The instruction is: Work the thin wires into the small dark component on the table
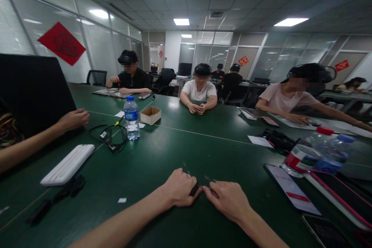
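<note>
table is dark green crossed by pale seams | small held item looks black | flat device is white | blue-capped bottle is clear with blue label | red-capped bottle has red-and-white label | open box is beige | laptop lid is black | wall diamond is red with dark lettering

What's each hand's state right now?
Left hand: closed, holding a small dark object, too unclear to identify.
Right hand: partly curled beside the left hand; whether it grips anything cannot be told.
</note>
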Available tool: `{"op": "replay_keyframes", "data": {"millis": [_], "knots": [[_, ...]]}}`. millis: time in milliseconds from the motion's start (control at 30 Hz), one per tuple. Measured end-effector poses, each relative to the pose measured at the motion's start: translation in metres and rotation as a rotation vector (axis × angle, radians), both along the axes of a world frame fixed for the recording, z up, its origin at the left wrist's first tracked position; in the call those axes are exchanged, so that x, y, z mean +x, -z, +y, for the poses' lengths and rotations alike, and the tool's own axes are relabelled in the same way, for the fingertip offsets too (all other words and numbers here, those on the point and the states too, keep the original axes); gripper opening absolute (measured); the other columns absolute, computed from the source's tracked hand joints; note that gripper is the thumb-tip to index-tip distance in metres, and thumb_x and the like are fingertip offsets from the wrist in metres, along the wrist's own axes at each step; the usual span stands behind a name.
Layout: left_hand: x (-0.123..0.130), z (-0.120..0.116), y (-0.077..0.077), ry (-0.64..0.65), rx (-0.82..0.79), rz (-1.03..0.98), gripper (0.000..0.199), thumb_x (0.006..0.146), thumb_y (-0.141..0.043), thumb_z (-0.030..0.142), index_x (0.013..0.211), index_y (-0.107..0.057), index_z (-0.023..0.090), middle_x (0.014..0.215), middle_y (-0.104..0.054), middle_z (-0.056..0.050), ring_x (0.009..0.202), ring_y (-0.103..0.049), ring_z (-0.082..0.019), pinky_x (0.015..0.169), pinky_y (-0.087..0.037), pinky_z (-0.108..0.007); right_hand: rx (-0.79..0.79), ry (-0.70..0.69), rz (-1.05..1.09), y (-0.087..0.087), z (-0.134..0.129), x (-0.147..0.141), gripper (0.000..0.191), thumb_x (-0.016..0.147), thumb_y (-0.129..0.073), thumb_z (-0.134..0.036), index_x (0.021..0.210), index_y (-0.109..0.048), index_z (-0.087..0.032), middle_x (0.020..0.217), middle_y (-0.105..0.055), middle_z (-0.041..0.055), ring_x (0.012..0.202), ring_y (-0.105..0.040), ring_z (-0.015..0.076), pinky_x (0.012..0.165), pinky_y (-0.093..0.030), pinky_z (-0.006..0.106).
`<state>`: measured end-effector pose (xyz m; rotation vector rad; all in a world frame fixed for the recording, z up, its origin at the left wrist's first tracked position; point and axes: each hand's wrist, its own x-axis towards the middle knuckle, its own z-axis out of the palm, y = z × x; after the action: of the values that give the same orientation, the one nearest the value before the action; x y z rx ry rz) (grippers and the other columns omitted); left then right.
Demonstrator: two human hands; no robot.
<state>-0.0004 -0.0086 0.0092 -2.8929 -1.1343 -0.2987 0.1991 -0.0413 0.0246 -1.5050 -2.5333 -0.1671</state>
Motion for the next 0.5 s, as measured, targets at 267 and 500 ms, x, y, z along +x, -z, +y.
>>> {"op": "replay_keyframes", "data": {"millis": [267,500], "knots": [[-0.0002,0.0,-0.0018,0.022,0.009,-0.006,0.042,0.091,-0.031,0.046,0.077,-0.056,0.015,0.069,-0.063,-0.009,0.063,-0.062,-0.022,0.069,-0.045,-0.038,-0.019,-0.003,0.01,-0.0007,-0.0013,-0.0014,0.054,0.093,-0.025,-0.05,0.068,-0.06,-0.017,0.059,-0.055,0.0007,0.047,-0.045,0.0069,0.047,-0.026,0.02],[0.0003,-0.0002,-0.0011,0.019,0.04,0.022,0.043,0.091,-0.029,0.046,0.077,-0.056,0.015,0.069,-0.064,-0.009,0.064,-0.062,-0.023,0.068,-0.045,-0.038,-0.008,-0.009,-0.008,0.0004,-0.0005,0.0,0.053,0.093,-0.025,-0.049,0.069,-0.06,-0.017,0.061,-0.057,0.0005,0.048,-0.046,0.007,0.048,-0.026,0.02]]}}
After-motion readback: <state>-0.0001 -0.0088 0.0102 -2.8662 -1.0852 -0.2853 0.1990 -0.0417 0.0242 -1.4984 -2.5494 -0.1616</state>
